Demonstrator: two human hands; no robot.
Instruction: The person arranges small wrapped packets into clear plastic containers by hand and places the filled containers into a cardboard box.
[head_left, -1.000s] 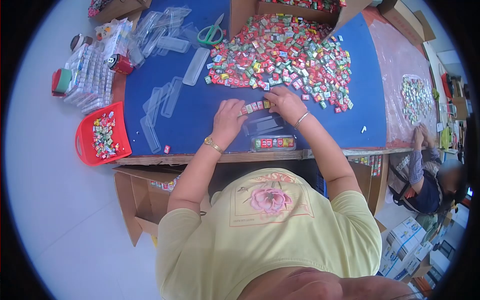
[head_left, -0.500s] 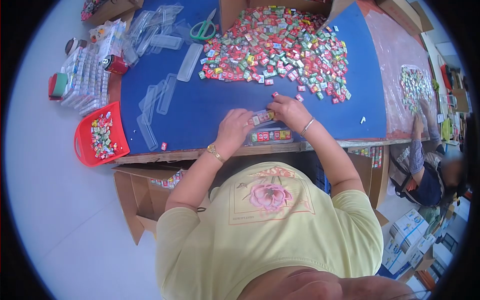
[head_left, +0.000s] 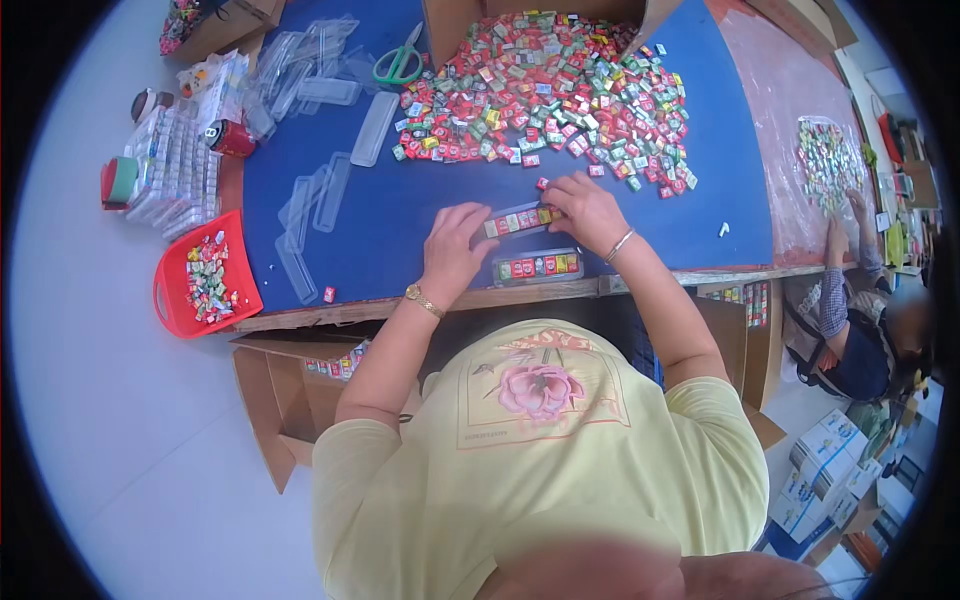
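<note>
A narrow clear plastic tray (head_left: 517,221) holding a row of small coloured blocks lies between my hands. My left hand (head_left: 456,246) is closed around its left end, fingers above and thumb below. At the right end, my right hand (head_left: 590,216) curls its fingers and thumb around the tray's corner. Just below, nearer the table edge, a second clear tray (head_left: 540,267) with a similar row of blocks rests untouched by either hand. One loose red block (head_left: 542,184) lies by the fingertips of my right hand.
A large heap of small blocks (head_left: 550,95) spills from a cardboard box at the back. Empty clear trays (head_left: 374,128), green scissors (head_left: 398,66) and a red basket (head_left: 172,290) are to the left. At far right, a co-worker's hands (head_left: 838,240) reach toward another heap.
My left hand and the tray's left end have shifted slightly left, and more of the row of blocks shows. My right hand has moved slightly to the right and up.
</note>
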